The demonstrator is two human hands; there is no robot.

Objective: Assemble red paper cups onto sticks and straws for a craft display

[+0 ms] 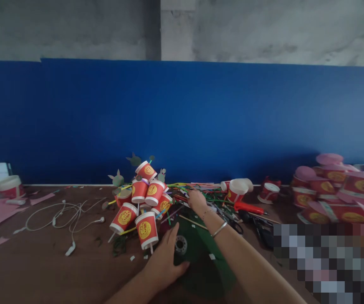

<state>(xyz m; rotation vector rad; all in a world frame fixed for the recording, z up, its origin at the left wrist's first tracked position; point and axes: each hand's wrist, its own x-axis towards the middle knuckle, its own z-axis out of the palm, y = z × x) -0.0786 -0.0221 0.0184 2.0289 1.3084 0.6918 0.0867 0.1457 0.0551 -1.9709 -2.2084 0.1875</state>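
Grey ring [185, 245]: on dark-green sheet [205, 276].
Left hand [165, 262]: beside ring, fingers wide apart, apparently empty.
Right hand [197, 202]: fingers bent among straws [214, 195]; hold unclear.
Straws: lifting straight up should disturb the tangle least.

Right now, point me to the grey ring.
In the head view, the grey ring lies at lower centre, just right of the left hand, with the right forearm farther right.

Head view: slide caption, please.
Left hand beside a ring, right hand at a cluttered pile, cups either side.
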